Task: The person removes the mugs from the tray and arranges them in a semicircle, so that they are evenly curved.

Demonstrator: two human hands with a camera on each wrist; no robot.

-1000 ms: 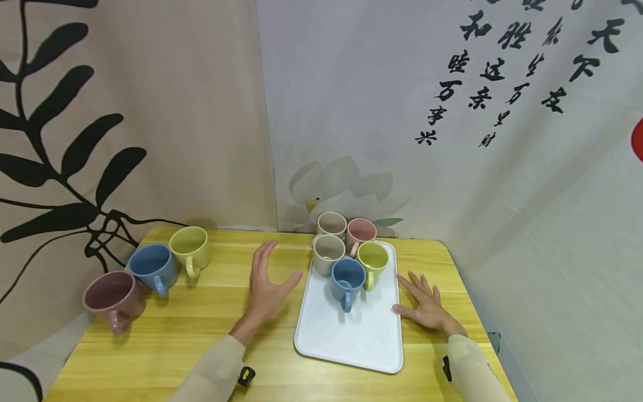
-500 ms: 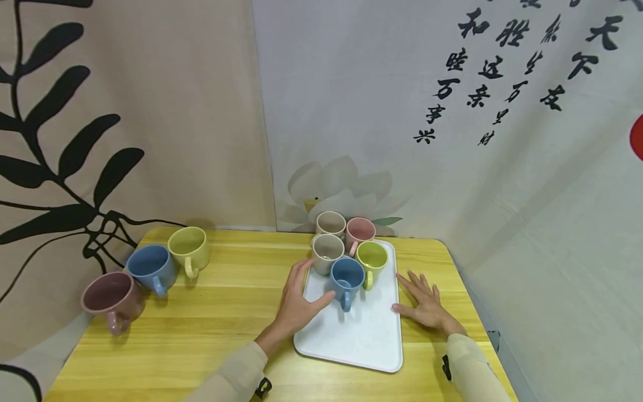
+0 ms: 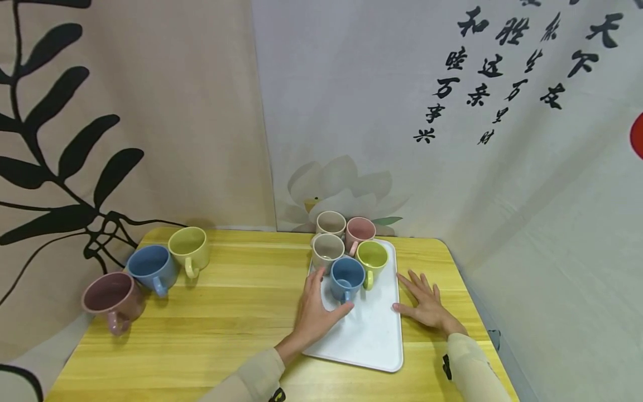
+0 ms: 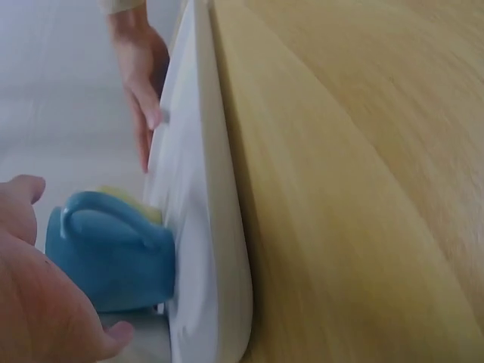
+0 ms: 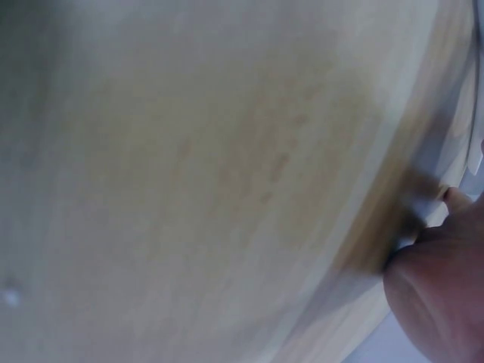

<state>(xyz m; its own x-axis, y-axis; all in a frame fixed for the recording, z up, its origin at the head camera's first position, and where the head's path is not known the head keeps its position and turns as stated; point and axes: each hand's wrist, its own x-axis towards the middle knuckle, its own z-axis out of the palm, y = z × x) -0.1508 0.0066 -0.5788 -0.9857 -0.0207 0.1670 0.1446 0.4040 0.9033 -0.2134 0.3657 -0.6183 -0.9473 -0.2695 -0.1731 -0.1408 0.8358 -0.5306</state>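
On the white tray [image 3: 372,346] a blue mug [image 3: 348,276] stands upright, its handle toward me. My left hand [image 3: 316,315] reaches over the tray's left side, thumb and fingers spread on two sides of that mug; contact cannot be made out. In the left wrist view the same mug [image 4: 113,257] is framed by the hand [image 4: 45,302]. My right hand [image 3: 427,304] rests with spread fingers by the tray's right edge, fingertips at the rim. Behind the blue mug are a yellow-green mug [image 3: 373,255], a grey mug [image 3: 328,250], a pink mug [image 3: 360,230] and a beige mug [image 3: 331,222].
At the table's left side stand a yellow mug [image 3: 190,249], a second blue mug [image 3: 152,268] and a mauve mug [image 3: 113,296]. The wooden table [image 3: 226,335] meets a printed cloth backdrop [image 3: 326,111] at its back edge.
My left hand has moved right from above the bare table to the blue mug on the tray. The right hand, tray and mugs have stayed put.
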